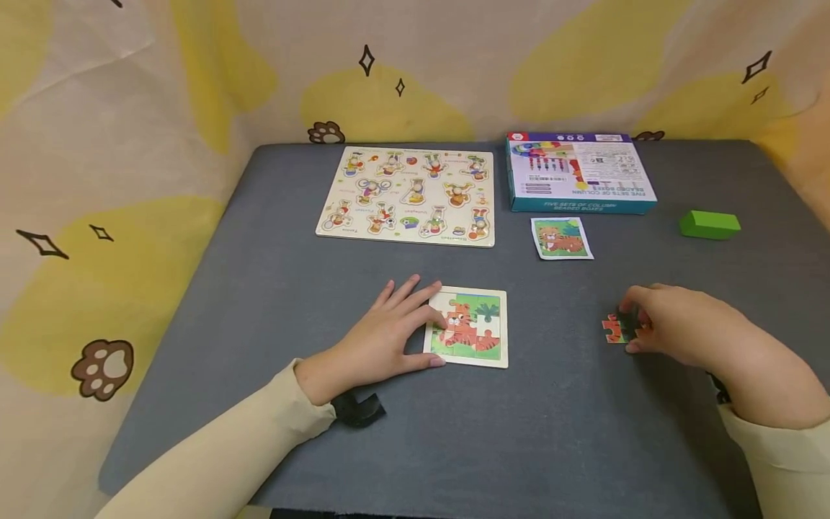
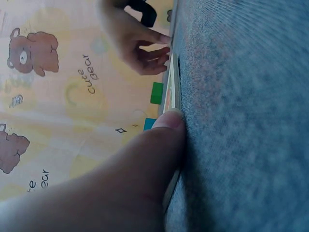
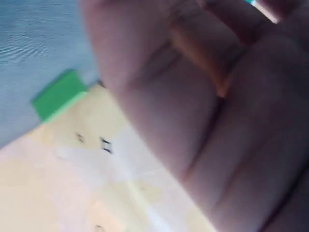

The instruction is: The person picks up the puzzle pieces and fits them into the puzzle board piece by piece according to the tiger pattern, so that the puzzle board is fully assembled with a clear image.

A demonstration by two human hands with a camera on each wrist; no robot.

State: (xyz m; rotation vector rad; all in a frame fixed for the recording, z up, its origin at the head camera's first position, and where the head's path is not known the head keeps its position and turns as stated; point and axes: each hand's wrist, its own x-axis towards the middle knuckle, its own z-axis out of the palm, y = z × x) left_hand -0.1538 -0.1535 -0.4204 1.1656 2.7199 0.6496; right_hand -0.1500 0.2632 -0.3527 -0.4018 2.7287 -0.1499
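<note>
A square jigsaw board [image 1: 504,328] with a pale frame lies on the table, its picture a tiger with a palm; some pale gaps show among the pieces. Across its left side rests my left hand [image 1: 379,339], fingers spread, the thumb [image 2: 169,121] at the near edge and a bent finger on the picture. Farther right, my right hand [image 1: 681,328] hovers low over loose jigsaw pieces [image 1: 612,329], thumb and forefinger apart on either side of them. The palm partly covers the pieces; in the right wrist view they are hidden.
A picture card [image 1: 561,238] of the tiger lies beyond the board. Behind it stands a flat box [image 1: 583,176], with a peg puzzle [image 1: 408,194] to its left. A green block [image 1: 710,225] sits at the right. Patterned cloth [image 1: 421,79] hangs along the table's back edge.
</note>
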